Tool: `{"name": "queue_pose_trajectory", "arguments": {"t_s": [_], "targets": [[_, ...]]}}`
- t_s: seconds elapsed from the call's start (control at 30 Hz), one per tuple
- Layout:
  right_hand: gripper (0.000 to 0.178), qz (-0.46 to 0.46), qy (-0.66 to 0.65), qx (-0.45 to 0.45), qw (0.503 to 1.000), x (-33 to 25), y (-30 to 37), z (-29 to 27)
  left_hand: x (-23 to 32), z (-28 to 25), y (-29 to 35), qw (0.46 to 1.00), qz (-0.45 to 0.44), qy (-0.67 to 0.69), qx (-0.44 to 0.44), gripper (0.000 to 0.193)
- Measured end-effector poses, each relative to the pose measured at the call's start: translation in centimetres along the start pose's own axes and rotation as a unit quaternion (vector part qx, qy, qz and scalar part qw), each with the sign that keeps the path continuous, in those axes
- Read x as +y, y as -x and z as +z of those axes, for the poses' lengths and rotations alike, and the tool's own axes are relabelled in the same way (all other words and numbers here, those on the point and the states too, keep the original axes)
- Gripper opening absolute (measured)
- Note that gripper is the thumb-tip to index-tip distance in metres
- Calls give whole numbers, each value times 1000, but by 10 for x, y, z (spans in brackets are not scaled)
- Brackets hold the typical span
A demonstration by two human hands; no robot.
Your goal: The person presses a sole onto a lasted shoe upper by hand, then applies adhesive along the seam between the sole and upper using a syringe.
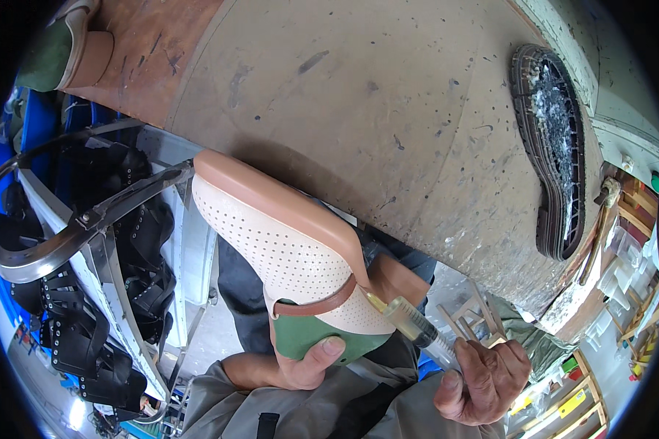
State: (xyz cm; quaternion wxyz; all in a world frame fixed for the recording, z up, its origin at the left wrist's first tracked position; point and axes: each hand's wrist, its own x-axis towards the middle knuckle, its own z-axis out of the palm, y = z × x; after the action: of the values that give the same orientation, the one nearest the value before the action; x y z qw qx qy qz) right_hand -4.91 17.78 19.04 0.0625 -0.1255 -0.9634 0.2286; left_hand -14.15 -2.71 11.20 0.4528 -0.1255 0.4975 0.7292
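Observation:
A perforated cream shoe (pixel 271 241) with a tan-brown sole and block heel lies tilted on its side in front of me, toe to the upper left. A green last (pixel 298 331) fills its opening. My left hand (pixel 305 372) is closed round the green heel end, thumb on top. In my right hand (pixel 487 384) is a clear syringe (pixel 417 325) holding yellowish liquid. Its narrow tip points at the seam between upper and sole, just by the heel, and appears to touch there. A brown strap crosses the shoe near this spot.
The worn brown tabletop (pixel 344 95) carries a dark rubber sole (pixel 553 154) smeared white at the right. Another shoe (pixel 69 47) with a green last stands at the upper left. A metal-framed rack (pixel 88 219) with several black shoes (pixel 143 234) is at left.

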Motion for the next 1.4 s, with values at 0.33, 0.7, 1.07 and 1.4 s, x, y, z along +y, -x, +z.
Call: {"name": "queue_pose_trajectory", "arguments": {"t_s": [0.33,0.7,1.07,1.4], "targets": [[30,1,7,-8,1000,-1,-4,-9,8,8,-2,999,-26,-2,-25,72],[31,-2,19,-58,998,6,5,-30,-6,7,-1,999,1,35,2,59],[30,-17,20,-37,999,22,39,-40,0,35,-1,996,38,63,45,58],[27,12,-33,4,999,40,79,-33,15,59,0,991,63,113,24,51]]}}
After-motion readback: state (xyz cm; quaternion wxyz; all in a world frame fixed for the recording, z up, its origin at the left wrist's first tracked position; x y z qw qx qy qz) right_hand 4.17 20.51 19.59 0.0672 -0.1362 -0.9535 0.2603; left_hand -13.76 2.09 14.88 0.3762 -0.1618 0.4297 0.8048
